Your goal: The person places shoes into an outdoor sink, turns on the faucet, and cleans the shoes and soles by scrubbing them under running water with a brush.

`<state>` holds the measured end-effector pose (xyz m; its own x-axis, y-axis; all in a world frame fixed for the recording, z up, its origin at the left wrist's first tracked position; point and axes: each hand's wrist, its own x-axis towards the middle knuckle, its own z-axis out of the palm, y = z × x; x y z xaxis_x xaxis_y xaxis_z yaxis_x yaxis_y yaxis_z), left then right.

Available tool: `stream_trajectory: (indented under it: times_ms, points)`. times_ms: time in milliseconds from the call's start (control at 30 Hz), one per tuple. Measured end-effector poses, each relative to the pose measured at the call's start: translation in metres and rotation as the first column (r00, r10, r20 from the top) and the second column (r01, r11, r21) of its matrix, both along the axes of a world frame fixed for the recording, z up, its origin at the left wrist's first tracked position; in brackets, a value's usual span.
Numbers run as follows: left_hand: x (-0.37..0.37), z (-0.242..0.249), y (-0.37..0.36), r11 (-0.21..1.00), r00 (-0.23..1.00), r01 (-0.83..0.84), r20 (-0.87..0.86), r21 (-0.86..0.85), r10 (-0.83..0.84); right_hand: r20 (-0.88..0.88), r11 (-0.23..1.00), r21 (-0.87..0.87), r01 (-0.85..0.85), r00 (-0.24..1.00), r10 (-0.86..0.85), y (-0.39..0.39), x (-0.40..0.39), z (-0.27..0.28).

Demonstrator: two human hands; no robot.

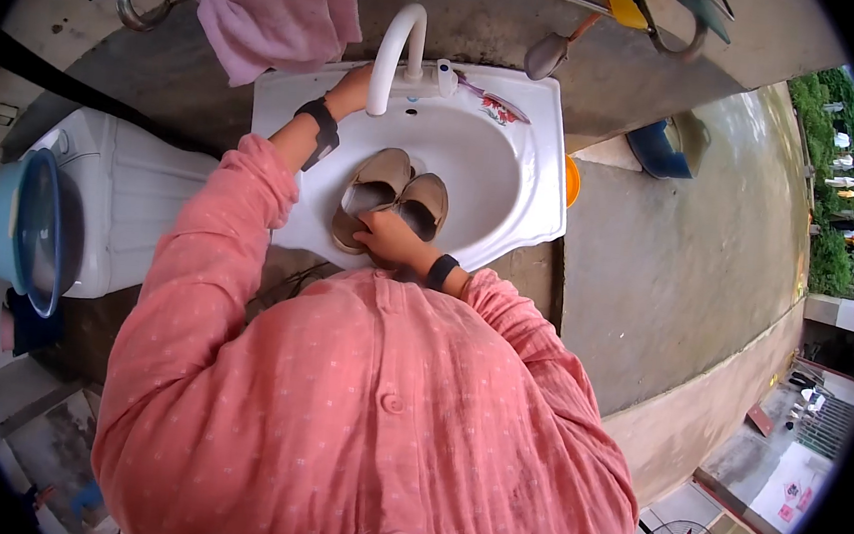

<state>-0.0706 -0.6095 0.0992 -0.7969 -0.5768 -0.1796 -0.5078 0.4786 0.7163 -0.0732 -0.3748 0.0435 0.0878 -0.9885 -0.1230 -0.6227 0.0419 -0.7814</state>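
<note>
A pair of brown slip-on shoes (379,173) is in the white sink (483,186), toes toward the tap. My right hand (394,239) is closed on their heel end, thumb against the left shoe; the fingers underneath are hidden. At the sink's back left, my left hand (352,92) reaches behind the curved white tap (393,59). Its fingers are concealed by the spout, so I cannot see whether they grip anything. A slim brush-like item (495,100) lies on the back right rim beside a red floral print.
A pink towel (281,15) hangs from a metal rail above the sink, and a ladle (546,56) hangs farther right. To the left stands a white washing machine (142,189) with blue basins (39,231). An orange container (572,181) is beside the sink.
</note>
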Motion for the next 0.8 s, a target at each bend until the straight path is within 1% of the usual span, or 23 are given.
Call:
stream_trajectory:
  times_ms: [33, 67, 100, 133, 167, 200, 233, 267, 300, 333, 367, 400, 433, 467, 533, 567, 600, 633, 667, 700, 733, 800]
  points:
    - [0.002, -0.001, 0.004, 1.0, 1.0, -0.01, -0.008, -0.001, 0.01, 0.041, 0.999, -0.034, -0.034, 0.999, 0.035, -0.004, 0.003, -0.003]
    - [0.006, -0.003, 0.009, 0.985, 0.992, -0.031, -0.117, 0.167, 0.051, 0.082, 0.996, -0.066, -0.067, 0.994, 0.073, -0.006, 0.003, -0.005]
    - [0.012, -0.004, 0.018, 0.942, 0.97, -0.033, -0.216, 0.334, 0.11, 0.077, 0.995, -0.049, -0.093, 0.992, 0.096, -0.009, 0.001, 0.002]
    - [0.021, 0.003, 0.029, 0.939, 0.968, -0.044, -0.219, 0.34, 0.125, 0.074, 0.993, -0.042, -0.107, 0.991, 0.11, -0.009, -0.003, 0.015]
    - [0.029, 0.013, 0.036, 0.982, 0.977, -0.036, -0.2, 0.186, 0.074, 0.134, 0.999, 0.008, -0.05, 0.99, 0.048, -0.012, -0.012, 0.029]
    - [0.035, 0.014, 0.038, 0.99, 0.988, -0.036, -0.147, 0.139, 0.056, 0.187, 0.998, 0.058, 0.004, 0.982, -0.015, -0.016, -0.026, 0.039]
    - [0.041, 0.014, 0.04, 0.995, 0.995, -0.032, -0.092, 0.092, 0.04, 0.16, 0.994, 0.037, 0.102, 0.981, -0.107, -0.022, -0.043, 0.043]
    - [0.051, 0.001, 0.038, 0.987, 0.999, -0.043, -0.008, 0.157, 0.045, 0.138, 0.979, -0.031, 0.201, 0.971, -0.195, -0.028, -0.065, 0.045]
    - [0.065, -0.015, 0.042, 0.968, 0.998, -0.039, -0.046, 0.247, 0.052, 0.067, 0.948, -0.119, 0.296, 0.955, -0.29, -0.033, -0.089, 0.05]
    - [0.079, -0.026, 0.054, 0.94, 0.995, -0.032, -0.078, 0.34, 0.062, 0.134, 0.917, -0.128, 0.378, 0.923, -0.362, -0.042, -0.115, 0.05]
    - [0.089, -0.019, 0.068, 0.96, 0.999, 0.01, -0.044, 0.279, 0.002, 0.066, 0.86, -0.24, 0.45, 0.892, -0.448, -0.051, -0.138, 0.044]
    - [0.099, -0.006, 0.085, 0.973, 0.998, 0.055, -0.001, 0.225, -0.056, 0.036, 0.827, -0.244, 0.507, 0.857, -0.515, -0.066, -0.16, 0.033]
    - [0.104, 0.007, 0.103, 0.988, 0.996, 0.04, 0.079, 0.151, -0.052, -0.1, 0.787, -0.368, 0.495, 0.82, -0.563, -0.077, -0.17, 0.037]
    - [0.112, -0.014, 0.113, 0.997, 0.995, 0.066, 0.075, 0.048, -0.07, -0.142, 0.785, -0.45, 0.426, 0.834, -0.534, -0.09, -0.182, 0.026]
    - [0.11, -0.014, 0.132, 0.996, 0.98, 0.085, 0.178, 0.01, -0.085, -0.198, 0.791, -0.423, 0.442, 0.807, -0.557, -0.112, -0.182, 0.018]
    - [0.106, -0.012, 0.138, 0.992, 0.967, 0.116, 0.236, -0.059, -0.099, -0.224, 0.808, -0.385, 0.447, 0.804, -0.551, -0.121, -0.179, 0.014]
    - [0.099, -0.011, 0.142, 0.992, 0.967, 0.108, 0.239, -0.059, -0.091, -0.25, 0.822, -0.347, 0.451, 0.8, -0.545, -0.127, -0.176, 0.012]
    - [0.093, -0.01, 0.145, 0.978, 0.93, 0.176, 0.345, -0.11, -0.128, -0.247, 0.825, -0.347, 0.447, 0.805, -0.54, -0.131, -0.175, 0.01]
    - [0.088, -0.01, 0.148, 0.957, 0.88, 0.248, 0.449, -0.151, -0.157, -0.301, 0.834, -0.351, 0.426, 0.792, -0.531, -0.133, -0.175, 0.008]
    - [0.083, -0.009, 0.149, 0.971, 0.892, 0.211, 0.428, -0.115, -0.144, -0.354, 0.844, -0.353, 0.404, 0.777, -0.521, -0.134, -0.175, 0.008]
    - [0.081, -0.012, 0.148, 0.973, 0.892, 0.204, 0.429, -0.111, -0.138, -0.354, 0.848, -0.35, 0.399, 0.781, -0.514, -0.134, -0.177, 0.008]
    - [0.075, -0.029, 0.145, 0.974, 0.825, 0.221, 0.542, -0.043, -0.163, -0.416, 0.889, -0.323, 0.324, 0.795, -0.441, -0.133, -0.183, 0.011]
